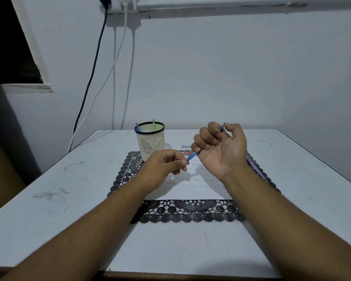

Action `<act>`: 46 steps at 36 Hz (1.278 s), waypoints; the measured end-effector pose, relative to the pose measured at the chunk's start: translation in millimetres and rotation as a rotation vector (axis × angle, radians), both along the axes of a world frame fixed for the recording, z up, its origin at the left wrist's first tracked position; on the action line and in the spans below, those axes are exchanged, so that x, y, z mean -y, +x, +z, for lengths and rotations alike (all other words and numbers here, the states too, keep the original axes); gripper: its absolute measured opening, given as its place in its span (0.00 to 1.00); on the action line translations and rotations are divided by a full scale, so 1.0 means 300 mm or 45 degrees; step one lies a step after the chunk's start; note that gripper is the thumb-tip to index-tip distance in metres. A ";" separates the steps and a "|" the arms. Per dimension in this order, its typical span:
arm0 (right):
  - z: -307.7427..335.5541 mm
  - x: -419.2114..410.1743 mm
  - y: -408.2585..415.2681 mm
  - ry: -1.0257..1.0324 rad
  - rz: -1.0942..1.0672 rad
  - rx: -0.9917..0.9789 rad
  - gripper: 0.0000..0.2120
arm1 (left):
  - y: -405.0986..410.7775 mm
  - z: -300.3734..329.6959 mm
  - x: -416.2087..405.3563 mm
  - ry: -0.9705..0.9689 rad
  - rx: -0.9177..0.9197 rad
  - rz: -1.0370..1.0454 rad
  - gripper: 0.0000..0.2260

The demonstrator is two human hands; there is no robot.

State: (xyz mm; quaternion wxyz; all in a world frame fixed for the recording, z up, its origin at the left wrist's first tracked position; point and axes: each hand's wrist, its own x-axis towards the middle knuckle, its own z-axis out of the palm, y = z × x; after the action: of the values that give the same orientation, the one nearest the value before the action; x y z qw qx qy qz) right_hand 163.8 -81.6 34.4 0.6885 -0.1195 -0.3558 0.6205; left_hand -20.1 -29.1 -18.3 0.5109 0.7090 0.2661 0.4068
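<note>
Slim blue plastic pen (192, 155) held above white paper sheet (190, 191), long axis 7-to-1 o'clock; right hand (221, 151) fisted round its barrel, thumb at upper end; left hand (162, 169), at 8 o'clock, pinches the lower tip

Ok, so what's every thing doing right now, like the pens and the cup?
blue pen: held up in the air, tilted.
right grip: curled round the blue pen.
left grip: pinching the blue pen's lower end.
pen cup: upright, two pens standing inside.
purple pen: lying on the black mat.
paper: flat on the black mat.
</note>
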 end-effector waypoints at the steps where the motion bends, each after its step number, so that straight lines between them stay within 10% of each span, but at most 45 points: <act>1: -0.001 0.000 0.001 -0.004 0.001 -0.008 0.14 | 0.000 0.000 0.000 -0.001 0.002 0.002 0.03; 46: 0.001 -0.002 0.007 -0.011 0.023 -0.008 0.13 | -0.007 -0.003 -0.008 0.027 -0.032 -0.015 0.04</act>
State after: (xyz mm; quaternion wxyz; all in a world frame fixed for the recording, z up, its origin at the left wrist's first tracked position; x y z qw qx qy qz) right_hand 166.0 -81.0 34.7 0.6835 -0.1171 -0.3521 0.6286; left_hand -22.2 -26.8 -19.2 0.5022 0.7211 0.2640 0.3975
